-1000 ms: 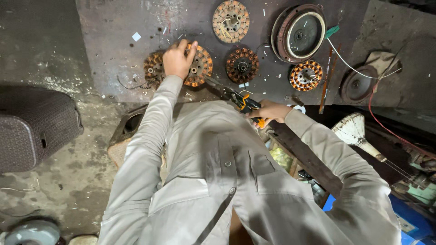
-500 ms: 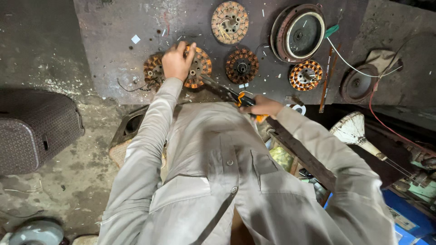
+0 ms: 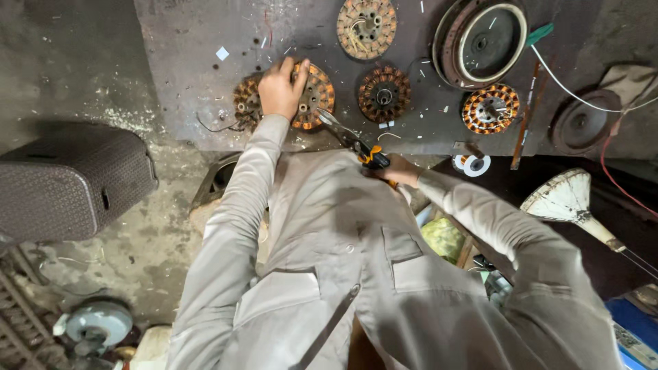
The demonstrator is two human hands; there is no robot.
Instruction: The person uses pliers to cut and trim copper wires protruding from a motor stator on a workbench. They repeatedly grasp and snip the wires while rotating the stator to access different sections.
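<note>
My left hand point(image 3: 279, 88) presses down on a round copper-wound stator point(image 3: 317, 96) lying on the dark metal bench top point(image 3: 185, 62). My right hand point(image 3: 396, 171) grips a pair of pliers point(image 3: 353, 140) by their orange and black handles, close to my chest. The jaws of the pliers point at the near edge of the stator under my left hand. Both arms are in grey sleeves. My grey shirt fills the lower middle of the view.
More stators lie on the bench: one at the back point(image 3: 366, 27), one in the middle point(image 3: 384, 94), one to the right point(image 3: 489, 108). A round motor housing point(image 3: 483, 42), a white tape roll point(image 3: 473, 164), a white fan blade point(image 3: 565, 199) and a dark woven stool point(image 3: 72, 181) stand around.
My left hand has stayed on the stator. My right hand with the pliers has shifted slightly, and the view has drifted a little.
</note>
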